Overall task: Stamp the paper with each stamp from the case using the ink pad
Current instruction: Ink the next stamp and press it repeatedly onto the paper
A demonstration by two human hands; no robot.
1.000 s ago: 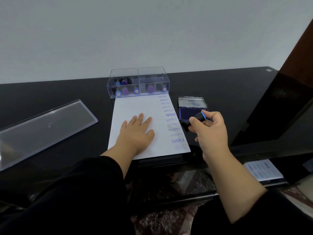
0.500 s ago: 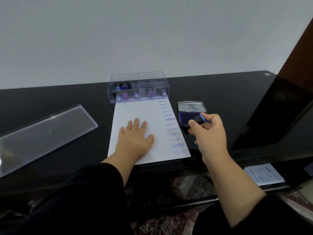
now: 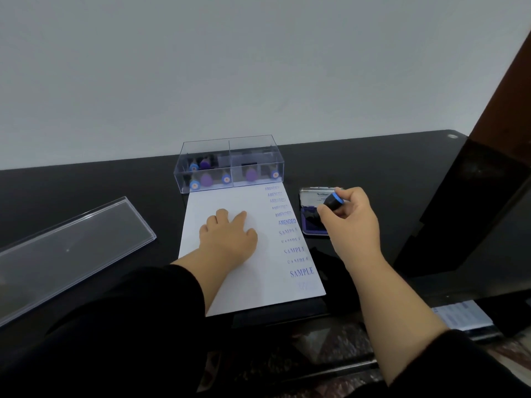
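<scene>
Black-handled and blue-ringed, the stamp (image 3: 330, 205) was pinched in the right hand's (image 3: 349, 218) curled fingers, its base down on the open ink pad (image 3: 309, 222) just right of the paper (image 3: 227, 205). The left hand (image 3: 230, 238) lay flat on the paper, fingers straight and slightly apart, with the clear case (image 3: 230, 163) at the sheet's far edge.

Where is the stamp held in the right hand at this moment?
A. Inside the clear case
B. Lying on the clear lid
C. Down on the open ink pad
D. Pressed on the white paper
C: the right hand grips the black stamp with its lower end on the blue ink pad, beside the paper, while the left hand lies flat on the sheet.
</scene>
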